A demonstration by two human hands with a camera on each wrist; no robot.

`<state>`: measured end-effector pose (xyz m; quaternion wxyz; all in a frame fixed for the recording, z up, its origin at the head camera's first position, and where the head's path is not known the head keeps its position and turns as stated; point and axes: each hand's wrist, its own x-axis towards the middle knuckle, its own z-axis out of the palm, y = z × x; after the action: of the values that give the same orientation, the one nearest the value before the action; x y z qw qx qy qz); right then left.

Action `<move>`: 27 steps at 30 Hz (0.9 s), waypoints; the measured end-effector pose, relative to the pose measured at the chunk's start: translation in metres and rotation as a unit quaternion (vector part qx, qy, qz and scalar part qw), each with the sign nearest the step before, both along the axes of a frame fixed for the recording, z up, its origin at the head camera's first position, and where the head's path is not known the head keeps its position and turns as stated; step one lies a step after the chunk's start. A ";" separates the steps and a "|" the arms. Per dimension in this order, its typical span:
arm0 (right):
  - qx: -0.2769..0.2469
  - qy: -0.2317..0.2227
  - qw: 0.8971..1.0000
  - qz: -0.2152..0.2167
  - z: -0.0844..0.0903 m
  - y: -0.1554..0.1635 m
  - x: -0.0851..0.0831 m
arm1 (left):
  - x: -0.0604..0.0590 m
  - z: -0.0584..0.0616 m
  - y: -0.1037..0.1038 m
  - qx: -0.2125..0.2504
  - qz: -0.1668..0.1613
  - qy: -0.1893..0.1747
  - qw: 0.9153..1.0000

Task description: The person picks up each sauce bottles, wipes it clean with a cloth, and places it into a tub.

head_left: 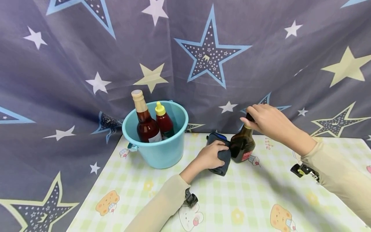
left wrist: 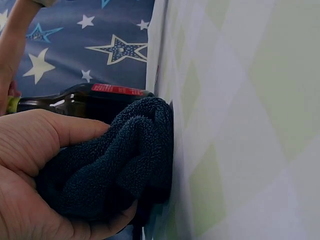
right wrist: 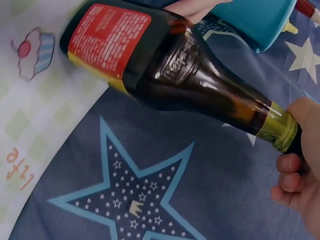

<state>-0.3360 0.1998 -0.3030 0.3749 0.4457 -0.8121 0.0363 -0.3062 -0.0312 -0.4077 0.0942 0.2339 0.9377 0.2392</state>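
Note:
A dark brown sauce bottle (head_left: 242, 145) with a red label stands on the checked tablecloth (head_left: 246, 199), a little right of centre. My right hand (head_left: 265, 120) grips its neck and cap from above; the right wrist view shows the fingers (right wrist: 295, 175) curled round the yellow-banded neck of the bottle (right wrist: 170, 70). My left hand (head_left: 210, 156) grips a bunched dark blue cloth (head_left: 221, 154) and holds it against the bottle's left side. In the left wrist view the cloth (left wrist: 115, 160) fills the palm, with the bottle (left wrist: 95, 100) just behind it.
A light blue bucket (head_left: 157, 146) stands at the back left of the table. It holds a tall dark bottle (head_left: 146, 124) with a tan cap and a smaller red bottle (head_left: 164, 121) with a yellow cap. A star-patterned curtain (head_left: 203, 48) hangs behind.

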 end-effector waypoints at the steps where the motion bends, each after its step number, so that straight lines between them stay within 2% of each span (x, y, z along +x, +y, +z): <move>1: -0.001 -0.007 1.000 0.000 0.000 -0.001 0.001 | -0.001 0.000 0.000 -0.001 0.000 0.001 1.000; 9: -0.004 -0.057 0.998 -0.003 -0.001 -0.002 0.006 | -0.003 0.002 -0.001 0.001 0.002 -0.008 1.000; 18: -0.001 -0.081 0.996 0.030 -0.003 -0.010 0.007 | -0.009 0.004 -0.006 -0.018 0.047 -0.004 0.999; 21: 0.015 -0.067 0.997 0.039 -0.003 -0.014 0.005 | -0.011 0.006 -0.007 -0.013 0.053 -0.009 0.998; 27: 0.053 0.010 0.997 0.051 -0.003 -0.018 -0.002 | -0.013 0.006 -0.007 -0.022 0.053 -0.009 0.998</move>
<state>-0.3380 0.1819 -0.3056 0.3567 0.5059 -0.7853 0.0077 -0.3189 -0.0385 -0.4014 0.0953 0.1795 0.9529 0.2250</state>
